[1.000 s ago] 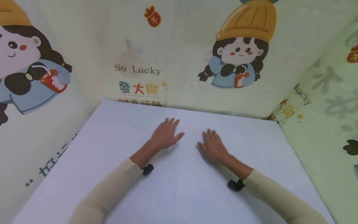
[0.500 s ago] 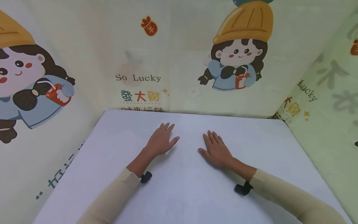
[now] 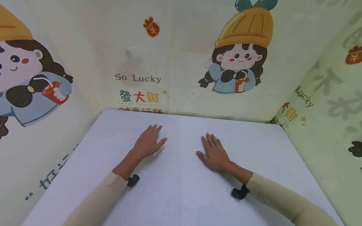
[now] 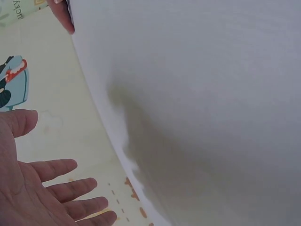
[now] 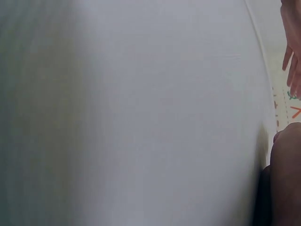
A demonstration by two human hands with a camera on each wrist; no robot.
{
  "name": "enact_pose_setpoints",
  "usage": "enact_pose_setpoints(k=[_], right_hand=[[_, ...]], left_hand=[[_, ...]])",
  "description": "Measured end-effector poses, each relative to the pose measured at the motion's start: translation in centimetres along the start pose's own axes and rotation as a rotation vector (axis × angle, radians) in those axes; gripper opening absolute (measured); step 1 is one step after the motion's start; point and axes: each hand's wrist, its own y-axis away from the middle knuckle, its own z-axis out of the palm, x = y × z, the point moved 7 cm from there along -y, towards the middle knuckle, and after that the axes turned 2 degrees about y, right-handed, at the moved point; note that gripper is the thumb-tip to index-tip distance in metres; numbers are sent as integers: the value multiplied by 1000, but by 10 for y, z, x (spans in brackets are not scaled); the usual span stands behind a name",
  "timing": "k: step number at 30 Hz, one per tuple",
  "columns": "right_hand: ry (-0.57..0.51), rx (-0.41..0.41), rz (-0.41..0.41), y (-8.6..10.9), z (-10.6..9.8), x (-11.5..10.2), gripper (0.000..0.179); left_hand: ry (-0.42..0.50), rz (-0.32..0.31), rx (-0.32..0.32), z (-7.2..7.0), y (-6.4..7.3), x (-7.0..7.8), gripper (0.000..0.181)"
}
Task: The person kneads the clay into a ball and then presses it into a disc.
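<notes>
In the head view my left hand (image 3: 148, 141) is over the left-centre of the white tabletop (image 3: 181, 194), palm down, fingers straight and thumb spread to the right. Its palm and spread fingers also show in the left wrist view, above the table surface, with a soft shadow under them. To the right, my right hand (image 3: 215, 153) lies palm down with fingers extended and its thumb pointing left, low over the table. Neither hand holds anything. The right wrist view shows mostly table, with part of the right hand (image 5: 286, 174) at the lower right edge.
A printed cloth wall (image 3: 183, 62) with cartoon girls and lettering rises behind the table's far edge, and more printed cloth flanks both sides. Each wrist carries a small black camera, the left camera (image 3: 133, 180) and the right camera (image 3: 240, 192).
My left hand has moved left and slightly back toward me, widening the gap between the hands. The right hand has stayed nearly in place. The head view has shifted slightly.
</notes>
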Motion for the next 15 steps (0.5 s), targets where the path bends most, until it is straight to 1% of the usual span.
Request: enact_pose_setpoints(k=[3,8,15], right_hand=[[0,14,4,0,2,2,81],[10,39,-8,-1,4,4,80],[17,63,-17,4,8,5,80]], left_hand=[[-7,-4,7,0,2,-7,72],[-11,-16,38,1,8,-19,72],[0,-39,72,5,21,-32,71]])
